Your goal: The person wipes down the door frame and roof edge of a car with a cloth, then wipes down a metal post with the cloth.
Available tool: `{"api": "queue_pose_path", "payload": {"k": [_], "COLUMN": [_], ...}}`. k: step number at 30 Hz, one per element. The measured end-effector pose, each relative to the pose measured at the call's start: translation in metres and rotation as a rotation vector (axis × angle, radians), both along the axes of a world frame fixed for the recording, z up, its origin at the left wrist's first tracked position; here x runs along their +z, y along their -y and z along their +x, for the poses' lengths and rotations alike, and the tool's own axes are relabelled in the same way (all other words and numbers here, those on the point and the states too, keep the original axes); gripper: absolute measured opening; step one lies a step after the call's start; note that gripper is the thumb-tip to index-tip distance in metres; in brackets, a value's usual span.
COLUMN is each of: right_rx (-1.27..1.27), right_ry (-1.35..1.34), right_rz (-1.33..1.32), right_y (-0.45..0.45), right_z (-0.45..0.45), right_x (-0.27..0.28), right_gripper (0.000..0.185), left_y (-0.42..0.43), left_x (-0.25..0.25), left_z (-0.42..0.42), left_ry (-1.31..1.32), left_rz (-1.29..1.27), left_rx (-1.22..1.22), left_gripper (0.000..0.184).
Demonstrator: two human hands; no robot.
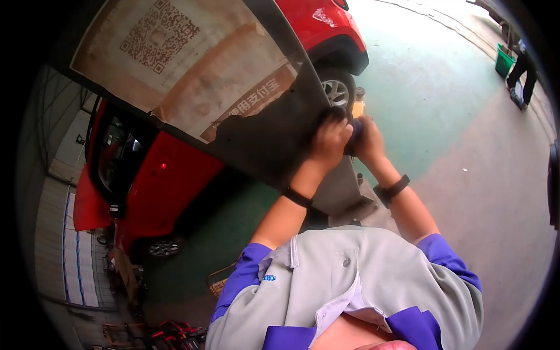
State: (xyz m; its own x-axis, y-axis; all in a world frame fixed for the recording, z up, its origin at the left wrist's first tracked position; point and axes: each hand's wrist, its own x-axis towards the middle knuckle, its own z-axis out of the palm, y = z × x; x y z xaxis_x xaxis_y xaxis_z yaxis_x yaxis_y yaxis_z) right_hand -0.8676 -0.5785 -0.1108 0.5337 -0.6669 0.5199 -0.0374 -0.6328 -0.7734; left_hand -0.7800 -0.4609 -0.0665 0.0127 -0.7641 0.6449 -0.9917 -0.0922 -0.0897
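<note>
My left hand (331, 140) is raised at the right edge of a dark metal panel (262, 140), its fingers curled on something dark and round. Close beside it, my right hand (368, 139) is closed around a dark object (356, 129) that I cannot make out. Both hands nearly touch. A worn poster (192, 64) with a printed code and torn lower edge covers much of the panel. Below the hands is a grey metal base (344, 195).
A red car (169, 181) with a door open stands at the left. Another red vehicle (321, 26) is behind the panel. A person (522, 76) stands at the far right by a green bin (504, 60). A yellow item (359, 106) is beyond my hands.
</note>
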Motion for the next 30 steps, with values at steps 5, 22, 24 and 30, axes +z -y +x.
{"api": "queue_pose_path", "payload": {"k": [5,22,24,30], "right_rx": [0.134,0.289,0.256,0.252], "right_ry": [0.222,0.318,0.323,0.250], "right_rz": [-0.115,-0.455,-0.434,-0.328], "right_y": [-0.030,-0.063,-0.054,-0.029], "right_z": [-0.010,0.044,0.046,0.035], "right_x": [0.064,0.085,0.074,0.063], "right_gripper": [0.050,0.052,0.050,0.046], "left_y": [-0.055,-0.081,-0.068,-0.032], "left_x": [0.026,0.072,0.069,0.062], "left_z": [-0.026,-0.005,-0.004,-0.013], "left_ry": [-0.016,0.205,0.255,0.282], "left_rz": [-0.197,-0.058,-0.035,-0.008], "left_rx": [0.152,0.440,0.441,0.439], "left_gripper": [0.041,0.047,0.046,0.036]}}
